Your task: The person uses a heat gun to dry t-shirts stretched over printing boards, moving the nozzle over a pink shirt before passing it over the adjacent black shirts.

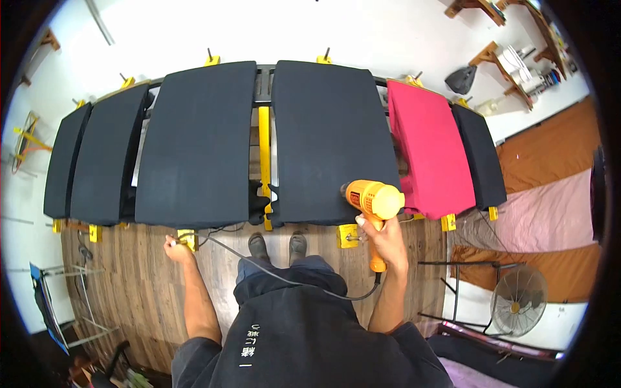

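Observation:
My right hand (388,244) is wrapped around the handle of a yellow heat gun (376,197), whose dark nozzle points left over the lower part of a black shirt (330,136) stretched on a board. From the handle's base a dark cord (278,277) runs left across my front. My left hand (179,249) is closed on the cord beside a yellow block (187,239), below the front edge of another black shirt (197,142). To the right of the heat gun lies a red shirt (433,149) on its own board.
More black-covered boards stand at the left (107,155) and far right (480,155). A yellow bar (264,149) shows between the two middle boards. At the lower right stands a round fan (519,301); a folding stand (52,304) is at the left.

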Tool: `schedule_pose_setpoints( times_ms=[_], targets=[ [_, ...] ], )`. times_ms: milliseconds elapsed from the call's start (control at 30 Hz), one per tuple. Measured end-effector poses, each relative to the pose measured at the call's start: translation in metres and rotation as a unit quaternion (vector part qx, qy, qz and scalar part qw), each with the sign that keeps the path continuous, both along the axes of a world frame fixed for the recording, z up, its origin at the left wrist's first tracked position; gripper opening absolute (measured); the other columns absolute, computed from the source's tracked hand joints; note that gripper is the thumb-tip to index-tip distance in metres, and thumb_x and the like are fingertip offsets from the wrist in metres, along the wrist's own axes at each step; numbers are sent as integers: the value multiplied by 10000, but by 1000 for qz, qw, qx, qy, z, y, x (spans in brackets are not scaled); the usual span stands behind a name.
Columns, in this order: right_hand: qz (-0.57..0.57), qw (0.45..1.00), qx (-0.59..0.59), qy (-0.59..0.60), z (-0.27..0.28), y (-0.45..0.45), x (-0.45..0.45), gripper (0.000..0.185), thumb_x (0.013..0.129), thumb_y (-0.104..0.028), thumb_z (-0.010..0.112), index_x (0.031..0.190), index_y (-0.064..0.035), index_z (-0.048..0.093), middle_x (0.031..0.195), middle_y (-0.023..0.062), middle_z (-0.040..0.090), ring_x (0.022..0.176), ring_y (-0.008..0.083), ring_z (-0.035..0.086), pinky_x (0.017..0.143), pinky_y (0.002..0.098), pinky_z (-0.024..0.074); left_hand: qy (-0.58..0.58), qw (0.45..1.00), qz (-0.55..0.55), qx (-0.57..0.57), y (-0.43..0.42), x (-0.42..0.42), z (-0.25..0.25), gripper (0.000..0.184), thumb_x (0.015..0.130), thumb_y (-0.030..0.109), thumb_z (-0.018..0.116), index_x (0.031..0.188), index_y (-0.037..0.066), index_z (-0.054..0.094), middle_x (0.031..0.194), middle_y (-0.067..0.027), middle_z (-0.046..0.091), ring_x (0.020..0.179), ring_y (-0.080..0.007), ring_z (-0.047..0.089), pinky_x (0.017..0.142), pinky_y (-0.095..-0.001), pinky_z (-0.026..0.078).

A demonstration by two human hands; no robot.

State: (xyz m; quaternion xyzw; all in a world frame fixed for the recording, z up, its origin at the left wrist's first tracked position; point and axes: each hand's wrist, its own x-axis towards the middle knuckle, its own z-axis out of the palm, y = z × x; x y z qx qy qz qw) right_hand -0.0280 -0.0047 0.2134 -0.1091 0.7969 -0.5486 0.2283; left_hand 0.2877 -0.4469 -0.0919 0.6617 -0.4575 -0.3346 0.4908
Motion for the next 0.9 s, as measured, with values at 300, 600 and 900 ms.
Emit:
schedule_pose_setpoints(
  times_ms=[300,600,900],
  targets=[
    [21,998,-9,57,1,15,-18,389,917,-117,729,1235,-8,533,996,57,637,871,130,626,692,282,531,-131,991,-8,20,17,2,18,438,1025,378,543,968,-19,720,949,-188,728,875,-313,667,814,-426,492],
    [-26,984,-24,172,-10,11,-3,338,914,-90,732,1195,-21,559,978,38,636,787,95,614,575,248,502,-125,992,24,2,11,4,-10,362,997,254,519,975,-49,716,953,-193,708,857,-280,664,789,-415,525],
    [-53,997,3,58,5,-2,13,338,899,-48,739,1177,-27,549,947,23,615,746,95,588,636,266,502,9,999,-28,29,23,-5,13,311,977,191,489,990,-49,687,1003,-185,687,908,-282,649,828,-410,529]
  ],
)
